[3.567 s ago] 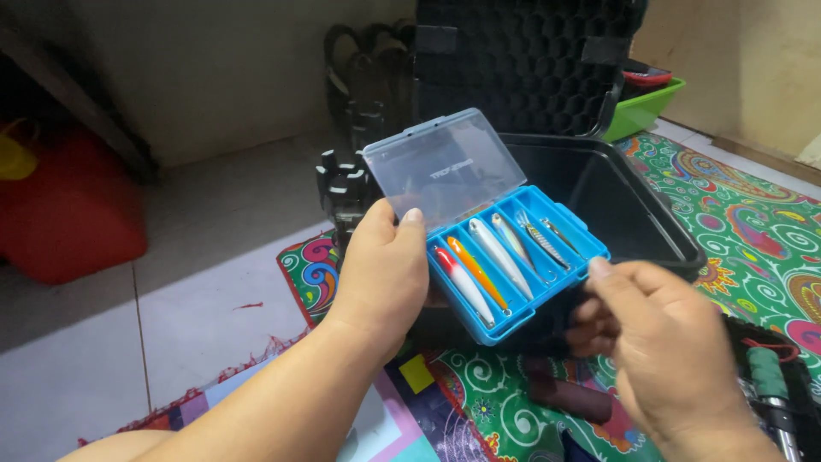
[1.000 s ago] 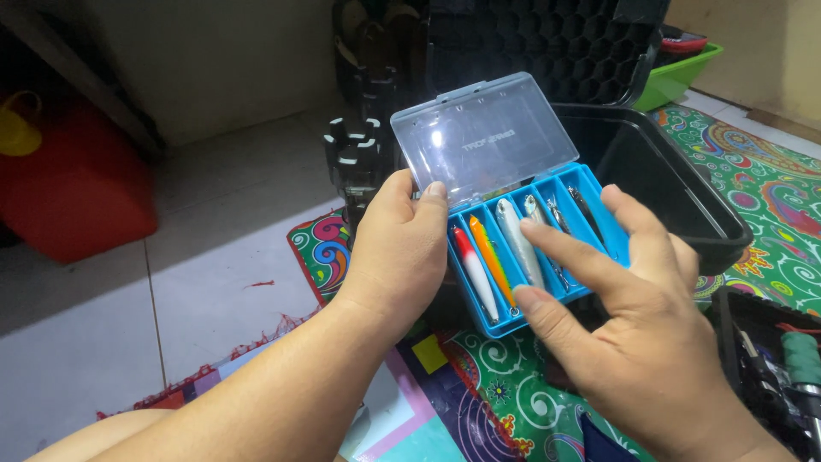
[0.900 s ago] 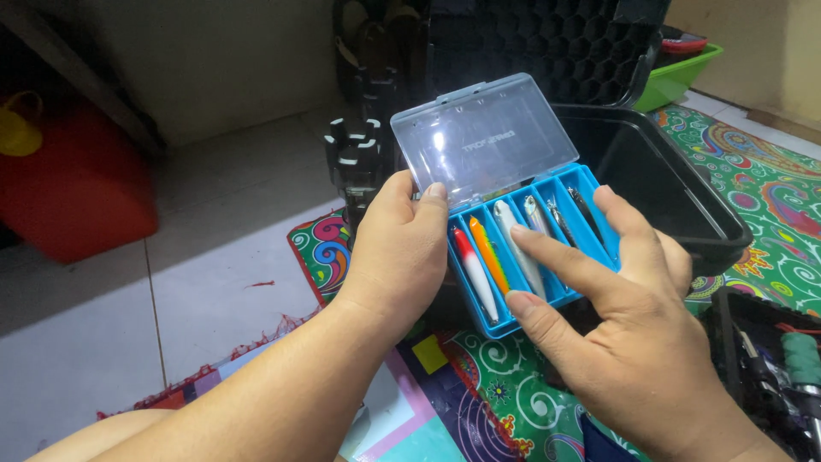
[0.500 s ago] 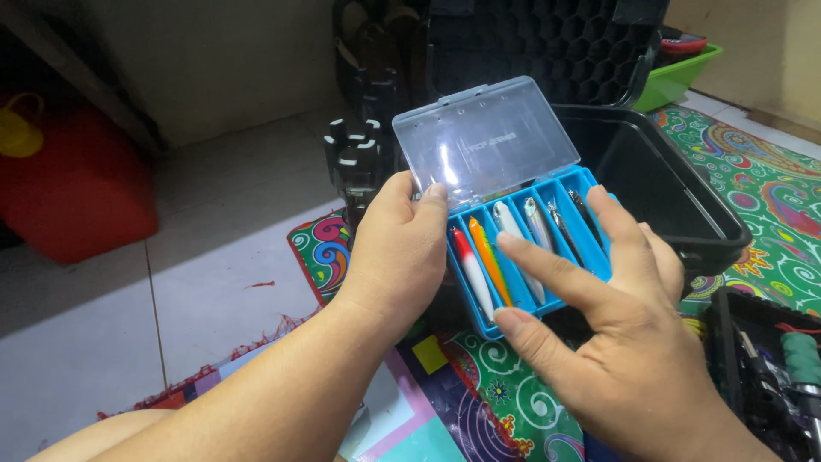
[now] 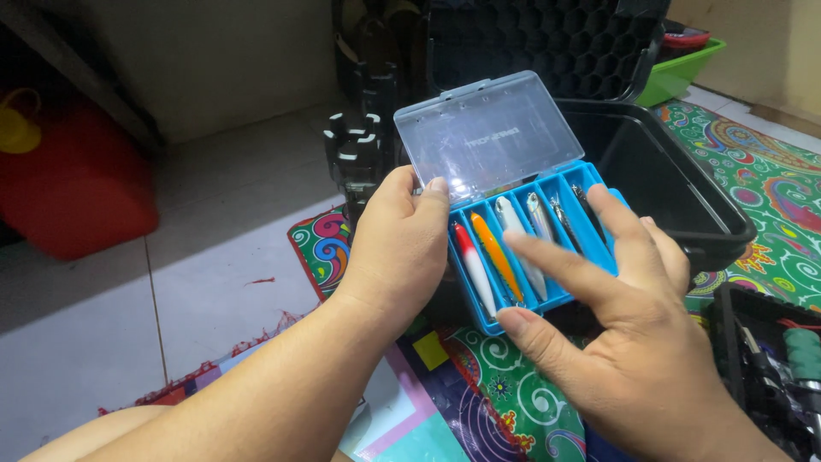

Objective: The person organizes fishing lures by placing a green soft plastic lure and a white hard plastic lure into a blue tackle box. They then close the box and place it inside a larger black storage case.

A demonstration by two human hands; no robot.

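At nine o'clock, well off: a red plastic jerrycan (image 5: 81,184) with a yellow cap on pale floor tiles (image 5: 214,282). No part in this.

My left hand (image 5: 402,252) grips the small blue plastic compartment box (image 5: 534,244) by its left wall, thumb up at the hinge corner, palm wrapped behind. Box held in the air, dead centre, tilted toward me, in front of the big case. Clear hinged lid (image 5: 487,137) stands open at twelve o'clock.

In the slots, left to right: a red-and-white slender lure (image 5: 473,267), an orange one (image 5: 496,255), a silver one (image 5: 519,239), then thinner metallic ones I can't sort out.

My right hand (image 5: 637,342) is open, not gripping. Thumb braces the box's near bottom corner, forefinger lies across the trays; whether it touches a lure I can't tell.

Handling, my guess: box is light, stiff, slick-walled; lid hinge is the weak spot. Hold by the side walls, keep it level or the lures slide. Hooks likely, so pick each by its body.

At one to three o'clock: large black hard plastic case (image 5: 676,197), open and empty-looking, on a green patterned mat (image 5: 770,214). Green plastic bin (image 5: 680,73) behind. Dim corner, plain wall.
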